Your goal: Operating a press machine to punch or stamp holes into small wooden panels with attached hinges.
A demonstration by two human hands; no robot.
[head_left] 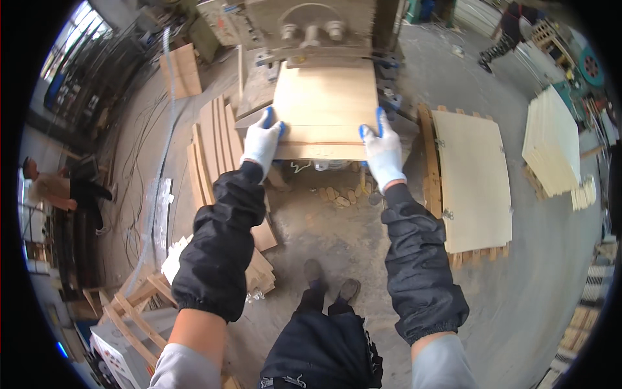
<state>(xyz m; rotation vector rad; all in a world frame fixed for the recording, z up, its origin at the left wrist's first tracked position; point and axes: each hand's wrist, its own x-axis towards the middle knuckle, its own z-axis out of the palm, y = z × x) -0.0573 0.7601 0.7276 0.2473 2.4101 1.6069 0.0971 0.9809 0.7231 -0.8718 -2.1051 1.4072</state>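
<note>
A pale plywood sheet [326,97] lies flat with its far end under the head of a large machine [311,32]. My left hand [261,141], in a white glove with blue fingertips, grips the sheet's left edge near its front corner. On the opposite edge my right hand [384,150], gloved the same way, holds the sheet with thumb and fingers. Lines run across the sheet's near end; whether they are a second layer beneath cannot be made out. Dark sleeve covers reach up both forearms.
To the right, a stack of pale panels [476,181] rests on a wooden pallet; another panel stack [551,139] stands farther right. Long boards [217,149] lie at the left. Wood scraps [340,196] litter the floor beneath the machine. Two people [61,188] [515,29] are farther off.
</note>
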